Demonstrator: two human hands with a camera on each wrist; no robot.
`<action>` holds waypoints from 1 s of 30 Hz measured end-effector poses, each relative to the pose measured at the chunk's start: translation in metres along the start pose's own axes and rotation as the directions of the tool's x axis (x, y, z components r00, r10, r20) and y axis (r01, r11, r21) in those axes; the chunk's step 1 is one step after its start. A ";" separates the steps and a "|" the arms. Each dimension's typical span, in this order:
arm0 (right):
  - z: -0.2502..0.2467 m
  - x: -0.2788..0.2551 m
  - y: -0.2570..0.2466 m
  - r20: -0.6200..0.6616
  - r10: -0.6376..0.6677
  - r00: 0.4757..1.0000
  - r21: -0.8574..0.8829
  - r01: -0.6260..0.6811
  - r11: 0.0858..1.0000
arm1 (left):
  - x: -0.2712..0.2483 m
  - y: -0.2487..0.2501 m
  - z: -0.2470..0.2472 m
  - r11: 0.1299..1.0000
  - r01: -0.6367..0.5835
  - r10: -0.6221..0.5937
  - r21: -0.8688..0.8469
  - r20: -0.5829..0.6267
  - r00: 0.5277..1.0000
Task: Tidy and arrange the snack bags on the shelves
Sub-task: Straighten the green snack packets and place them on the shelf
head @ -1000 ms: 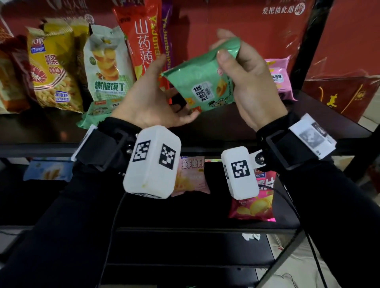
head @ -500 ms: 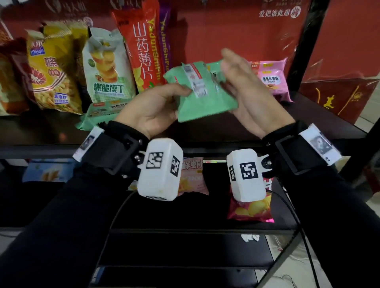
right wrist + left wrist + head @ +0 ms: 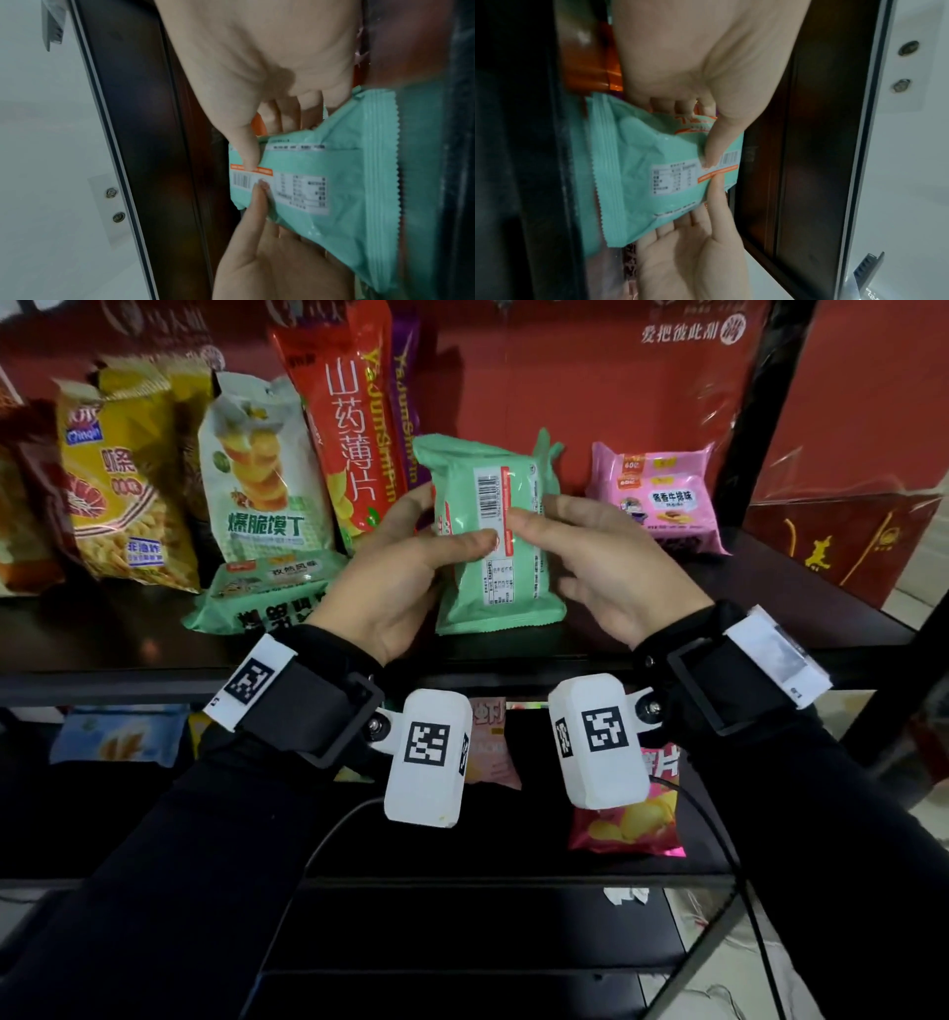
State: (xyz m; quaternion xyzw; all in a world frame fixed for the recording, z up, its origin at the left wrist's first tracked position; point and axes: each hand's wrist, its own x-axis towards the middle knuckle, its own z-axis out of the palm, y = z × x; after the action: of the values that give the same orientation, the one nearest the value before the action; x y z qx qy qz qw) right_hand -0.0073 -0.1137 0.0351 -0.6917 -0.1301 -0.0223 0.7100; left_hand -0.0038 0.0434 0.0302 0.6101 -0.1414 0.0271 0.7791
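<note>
- Lowest in the head view, the lower shelf [image 3: 513,865] carries a pink chip bag [image 3: 626,829] at centre right and a pale pink bag [image 3: 488,752] just left of it, both partly hidden behind the wrist cameras.
- Mid-frame, the left hand [image 3: 395,577] and the right hand [image 3: 606,567] both grasp the mint-green snack bag [image 3: 493,541]: each thumb presses its barcode side and the fingers curl behind it, as the wrist views confirm.
- The bag stands upright between the two hands, back label toward the camera, its bottom seam at or just above the upper shelf [image 3: 770,588]; contact is hard to tell.
- To do this step well, I judge it should be turned front-out, then set upright in the gap between its neighbours, with light pressure so the contents are not crushed.
- Behind and to the left stand the tall red bag [image 3: 339,418], the white-green bag [image 3: 262,474] and the yellow bag [image 3: 118,480]; a second mint bag [image 3: 267,598] lies flat in front of them.
- To the right, a pink packet [image 3: 662,500] leans against the red backdrop.
</note>
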 end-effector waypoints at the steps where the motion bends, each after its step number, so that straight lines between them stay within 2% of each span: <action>1: 0.001 0.002 0.000 -0.028 -0.019 0.999 -0.018 0.018 1.000 | 0.002 0.001 0.002 1.000 -0.006 0.006 -0.005 0.001 1.000; 4: 0.003 0.006 0.001 -0.046 -0.053 0.998 -0.058 0.050 0.997 | 0.006 0.007 0.003 0.996 -0.036 0.033 -0.081 -0.033 0.999; 6: 0.005 0.007 -0.001 -0.021 -0.062 0.998 -0.020 0.061 0.998 | 0.009 0.010 0.002 0.992 -0.073 0.068 -0.107 -0.048 0.997; 9: 0.010 0.008 -0.009 0.003 -0.091 0.996 0.116 0.090 0.989 | 0.010 0.010 0.003 0.993 -0.106 0.104 -0.059 -0.026 0.994; 13: 0.010 0.013 -0.018 -0.055 -0.146 0.988 0.162 0.153 0.975 | 0.013 0.013 0.003 0.994 -0.106 0.106 -0.003 0.005 0.994; 16: 0.010 0.016 -0.020 -0.059 -0.142 0.988 0.169 0.150 0.974 | 0.016 0.016 0.002 0.994 -0.108 0.107 -0.012 -0.043 0.993; 19: 0.011 0.017 -0.019 -0.035 -0.126 0.991 0.189 0.130 0.973 | 0.016 0.016 0.001 0.985 -0.171 0.167 -0.028 -0.095 0.981; 22: 0.012 0.019 -0.019 -0.077 -0.105 0.991 0.231 0.120 0.965 | 0.017 0.015 0.001 0.977 -0.202 0.194 -0.062 -0.120 0.974; 25: 0.015 0.020 -0.018 -0.127 -0.157 0.979 0.344 0.192 0.919 | 0.017 0.013 0.006 0.972 -0.188 0.170 -0.140 -0.130 0.977; 30: 0.016 0.022 -0.016 -0.151 -0.142 0.978 0.295 0.182 0.938 | 0.020 0.009 0.008 0.947 -0.174 0.133 -0.271 -0.163 0.978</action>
State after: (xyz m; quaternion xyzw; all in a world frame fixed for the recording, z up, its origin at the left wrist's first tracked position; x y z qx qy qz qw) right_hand 0.0080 -0.0953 0.0551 -0.5568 -0.1428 -0.1043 0.8116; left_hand 0.0115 0.0355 0.0453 0.4756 -0.1350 0.1110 0.8621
